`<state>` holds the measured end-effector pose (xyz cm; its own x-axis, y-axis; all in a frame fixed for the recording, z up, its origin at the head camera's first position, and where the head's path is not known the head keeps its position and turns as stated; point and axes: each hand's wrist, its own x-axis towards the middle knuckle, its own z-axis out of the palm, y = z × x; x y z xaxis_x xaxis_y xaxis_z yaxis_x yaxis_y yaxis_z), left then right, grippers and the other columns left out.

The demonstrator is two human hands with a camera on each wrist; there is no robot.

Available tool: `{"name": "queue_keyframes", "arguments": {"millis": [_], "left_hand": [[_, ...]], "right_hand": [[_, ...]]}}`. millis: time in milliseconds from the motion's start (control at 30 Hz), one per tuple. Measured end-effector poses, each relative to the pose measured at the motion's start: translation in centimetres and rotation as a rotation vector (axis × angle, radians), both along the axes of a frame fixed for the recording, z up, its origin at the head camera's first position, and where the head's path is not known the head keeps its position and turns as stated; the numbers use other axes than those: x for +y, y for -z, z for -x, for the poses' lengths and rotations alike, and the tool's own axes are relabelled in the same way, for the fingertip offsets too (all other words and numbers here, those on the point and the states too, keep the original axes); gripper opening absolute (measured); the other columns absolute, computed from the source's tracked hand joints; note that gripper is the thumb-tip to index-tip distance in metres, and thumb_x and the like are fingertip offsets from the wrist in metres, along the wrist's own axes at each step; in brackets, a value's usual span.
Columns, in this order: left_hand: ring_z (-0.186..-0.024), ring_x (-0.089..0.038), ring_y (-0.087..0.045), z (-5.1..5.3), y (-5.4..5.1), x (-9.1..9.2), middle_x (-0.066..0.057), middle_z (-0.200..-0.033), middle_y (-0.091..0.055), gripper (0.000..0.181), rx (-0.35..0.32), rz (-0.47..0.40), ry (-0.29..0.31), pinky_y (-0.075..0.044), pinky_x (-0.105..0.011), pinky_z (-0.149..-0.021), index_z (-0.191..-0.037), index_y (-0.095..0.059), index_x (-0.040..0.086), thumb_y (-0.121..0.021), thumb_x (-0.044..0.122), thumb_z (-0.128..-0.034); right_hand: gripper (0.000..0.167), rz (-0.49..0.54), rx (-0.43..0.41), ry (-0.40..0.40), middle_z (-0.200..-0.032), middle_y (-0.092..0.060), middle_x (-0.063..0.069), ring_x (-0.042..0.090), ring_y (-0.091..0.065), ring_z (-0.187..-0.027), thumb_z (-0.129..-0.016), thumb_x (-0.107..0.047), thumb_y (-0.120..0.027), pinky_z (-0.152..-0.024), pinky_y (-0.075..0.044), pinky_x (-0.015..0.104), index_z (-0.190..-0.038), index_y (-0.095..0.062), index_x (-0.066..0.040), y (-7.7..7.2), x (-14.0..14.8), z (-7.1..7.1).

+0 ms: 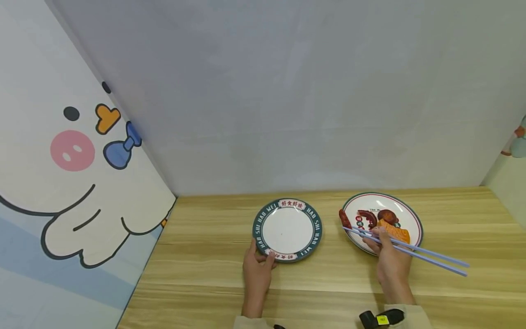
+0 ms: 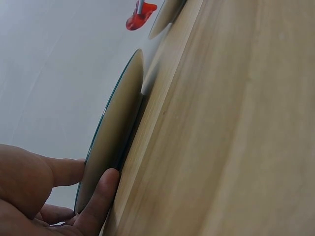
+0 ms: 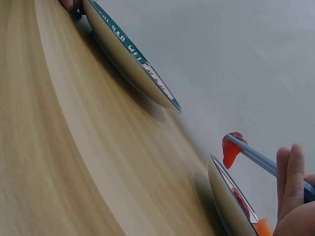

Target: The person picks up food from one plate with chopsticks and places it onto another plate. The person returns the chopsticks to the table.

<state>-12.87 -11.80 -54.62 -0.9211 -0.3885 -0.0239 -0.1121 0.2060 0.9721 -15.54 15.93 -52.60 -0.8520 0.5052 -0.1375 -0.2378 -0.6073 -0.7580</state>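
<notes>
My left hand grips the near-left rim of a white plate with a dark green lettered border. In the left wrist view its fingers lie against the plate's edge and underside. My right hand holds a pair of light blue chopsticks. Pinched at their tips is a small glossy red food piece, held above the left edge of a second plate. On that plate lie a curled dark red piece, a round reddish-brown piece and an orange salmon slice, partly behind the right hand.
Both plates are on a wood-grain table, with a gap between them. A pale grey wall rises behind the table's back edge. At the left stands a panel printed with a white cartoon animal.
</notes>
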Motion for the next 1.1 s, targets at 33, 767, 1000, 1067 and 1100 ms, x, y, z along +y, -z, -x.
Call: {"name": "queue_keyframes", "arguments": {"millis": [33, 767, 1000, 1067, 1100], "left_hand": [[-0.076, -0.018, -0.069, 0.0, 0.0, 0.0, -0.021, -0.105, -0.058, 0.072, -0.002, 0.001, 0.0, -0.064, -0.025, -0.067, -0.158, -0.035, -0.013, -0.071, -0.007, -0.0959], [-0.076, -0.017, -0.068, 0.0, -0.2, 0.0, -0.019, -0.102, -0.059, 0.072, -0.013, 0.007, 0.01, -0.064, -0.025, -0.067, -0.158, -0.034, -0.013, -0.071, -0.005, -0.0967], [-0.076, -0.017, -0.068, -0.1, -0.3, 0.0, -0.018, -0.101, -0.059, 0.072, -0.012, 0.001, 0.008, -0.064, -0.025, -0.067, -0.158, -0.034, -0.013, -0.071, -0.005, -0.0967], [-0.076, -0.018, -0.068, -0.1, -0.3, 0.0, -0.018, -0.1, -0.059, 0.072, -0.013, 0.0, 0.007, -0.064, -0.025, -0.067, -0.158, -0.034, -0.013, -0.071, -0.005, -0.0967], [-0.076, -0.018, -0.068, -0.1, -0.3, 0.0, -0.018, -0.099, -0.059, 0.072, -0.013, 0.001, 0.007, -0.064, -0.025, -0.067, -0.158, -0.034, -0.013, -0.071, -0.005, -0.0967]], "right_hand": [[0.027, 0.009, -0.002, 0.0, -0.083, -0.077, 0.005, 0.017, -0.075, -0.059, -0.106, -0.002, -0.058, -0.062, -0.063, 0.026, -0.13, -0.046, 0.003, 0.0, 0.1, 0.0], [0.025, -0.031, -0.092, 0.064, -0.079, -0.078, 0.007, 0.016, -0.075, -0.057, -0.106, -0.002, -0.058, -0.063, -0.062, 0.023, -0.09, -0.077, -0.002, 0.5, 1.9, -0.2], [0.021, -0.024, -0.075, 0.087, -0.081, -0.077, 0.007, 0.017, -0.075, -0.056, -0.106, -0.001, -0.059, -0.062, -0.063, 0.024, -0.092, -0.075, 0.0, 0.6, 2.3, -0.3], [0.022, -0.027, -0.08, 0.088, -0.083, -0.077, 0.006, 0.017, -0.075, -0.057, -0.105, -0.002, -0.06, -0.062, -0.062, 0.024, -0.09, -0.076, 0.0, 0.6, 2.4, -0.4], [0.023, -0.03, -0.085, 0.086, -0.083, -0.077, 0.006, 0.016, -0.075, -0.057, -0.105, -0.003, -0.06, -0.062, -0.062, 0.023, -0.089, -0.077, 0.0, 0.6, 2.5, -0.4]]}}
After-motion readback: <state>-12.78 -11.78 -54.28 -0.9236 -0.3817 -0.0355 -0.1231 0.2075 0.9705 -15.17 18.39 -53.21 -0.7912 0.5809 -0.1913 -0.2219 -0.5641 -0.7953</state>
